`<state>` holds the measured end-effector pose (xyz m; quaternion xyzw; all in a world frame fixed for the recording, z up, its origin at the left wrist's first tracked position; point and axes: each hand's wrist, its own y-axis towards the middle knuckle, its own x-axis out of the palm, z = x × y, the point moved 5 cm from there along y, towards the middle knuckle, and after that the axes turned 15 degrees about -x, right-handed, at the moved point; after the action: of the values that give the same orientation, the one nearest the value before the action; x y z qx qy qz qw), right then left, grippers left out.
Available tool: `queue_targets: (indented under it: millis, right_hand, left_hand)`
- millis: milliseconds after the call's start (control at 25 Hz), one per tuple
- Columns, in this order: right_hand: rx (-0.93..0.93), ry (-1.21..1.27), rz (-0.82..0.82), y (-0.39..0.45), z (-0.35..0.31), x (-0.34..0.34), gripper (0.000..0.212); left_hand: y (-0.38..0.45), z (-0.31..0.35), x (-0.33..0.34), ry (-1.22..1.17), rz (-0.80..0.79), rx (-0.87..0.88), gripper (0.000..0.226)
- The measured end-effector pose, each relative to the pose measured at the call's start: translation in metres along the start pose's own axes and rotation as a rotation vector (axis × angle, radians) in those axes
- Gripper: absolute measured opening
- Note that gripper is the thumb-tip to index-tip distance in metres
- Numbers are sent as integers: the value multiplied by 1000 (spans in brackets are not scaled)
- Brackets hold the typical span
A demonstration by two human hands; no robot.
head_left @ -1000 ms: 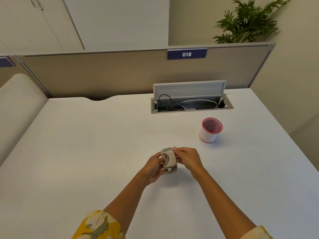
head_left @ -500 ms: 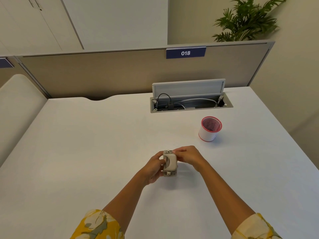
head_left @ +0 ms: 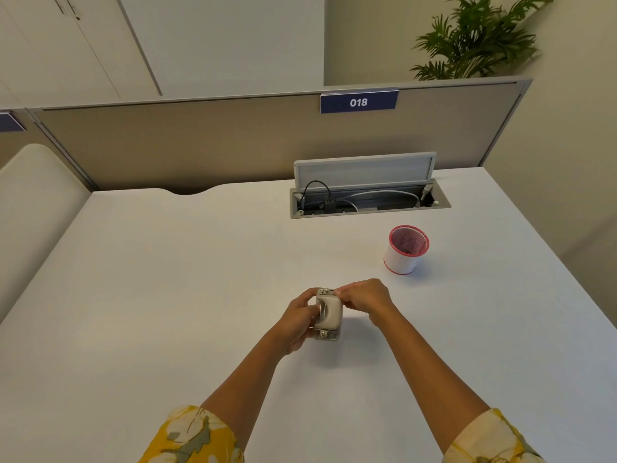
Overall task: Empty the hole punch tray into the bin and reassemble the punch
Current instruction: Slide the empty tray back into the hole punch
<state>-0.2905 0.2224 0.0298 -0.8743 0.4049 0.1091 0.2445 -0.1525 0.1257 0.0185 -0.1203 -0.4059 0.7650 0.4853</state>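
Note:
A small beige hole punch (head_left: 329,314) is held just above the white desk (head_left: 167,295), its long axis pointing away from me. My left hand (head_left: 297,320) grips its left side, fingers wrapped around the base. My right hand (head_left: 364,297) pinches its far right corner with the fingertips. The punch's underside and tray are hidden from me. The bin (head_left: 405,248), a small white cup-shaped container with a red rim and red mesh inside, stands upright to the right and farther back, well apart from both hands.
An open cable hatch (head_left: 367,195) with a raised lid and wires is sunk into the desk at the back. A beige partition (head_left: 233,142) with a "018" label borders the far edge. A cushioned seat (head_left: 33,202) is left; a plant (head_left: 474,38) stands behind.
The punch has tilted from slightly askew to straighter in my hands. My right fingers have slid along its far end to the right corner. The bin has not moved.

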Motion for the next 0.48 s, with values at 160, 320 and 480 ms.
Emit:
queue_targets:
  millis: [160, 320, 480]
  right_hand:
    - [-67, 198, -8, -10, -6, 2, 4]
    - [-49, 341, 8, -22, 2, 9, 19]
    - [120, 429, -88, -35, 22, 20, 25]
  left_hand:
    - [0, 3, -4, -20, 23, 23, 44]
    - [0, 3, -3, -167, 53, 66, 42]
    - [3, 4, -14, -306, 128, 87, 42]
